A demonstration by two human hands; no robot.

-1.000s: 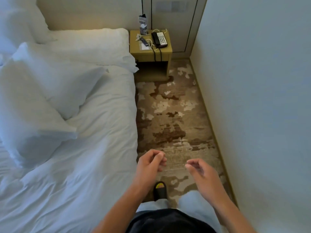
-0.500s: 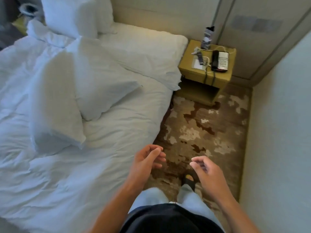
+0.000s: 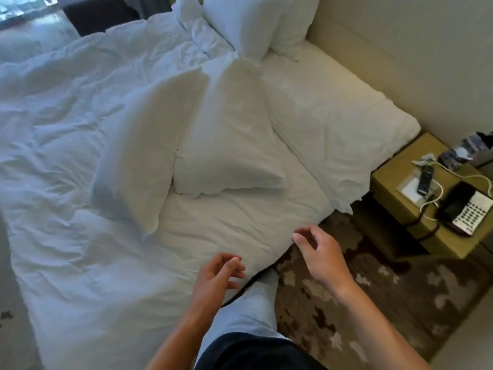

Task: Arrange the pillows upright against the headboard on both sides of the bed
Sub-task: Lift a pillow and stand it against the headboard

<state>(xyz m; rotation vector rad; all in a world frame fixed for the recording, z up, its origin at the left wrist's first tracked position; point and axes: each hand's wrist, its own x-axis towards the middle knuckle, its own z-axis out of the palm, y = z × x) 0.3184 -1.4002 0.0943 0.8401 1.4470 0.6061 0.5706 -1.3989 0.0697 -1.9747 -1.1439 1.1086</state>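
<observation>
Two white pillows lie flat on the rumpled bed, side by side: one (image 3: 138,156) to the left, the other (image 3: 229,137) to its right. Two more white pillows (image 3: 250,25) stand upright against the beige headboard (image 3: 373,57) at the far side. My left hand (image 3: 216,279) hovers over the near edge of the bed with its fingers loosely apart, holding nothing. Over the bed's corner, my right hand (image 3: 322,255) is also open and empty. Both hands are short of the flat pillows.
A white duvet (image 3: 66,129) covers the bed. A yellow nightstand (image 3: 432,196) at the right carries a phone (image 3: 466,209), a remote (image 3: 425,180), a cable and a small carton. Patterned brown carpet (image 3: 373,303) lies between bed and wall. My leg stands by the bed edge.
My view has swung left from the carpet and wall onto the bed. Both hands have moved forward and left toward the bed's edge, still empty.
</observation>
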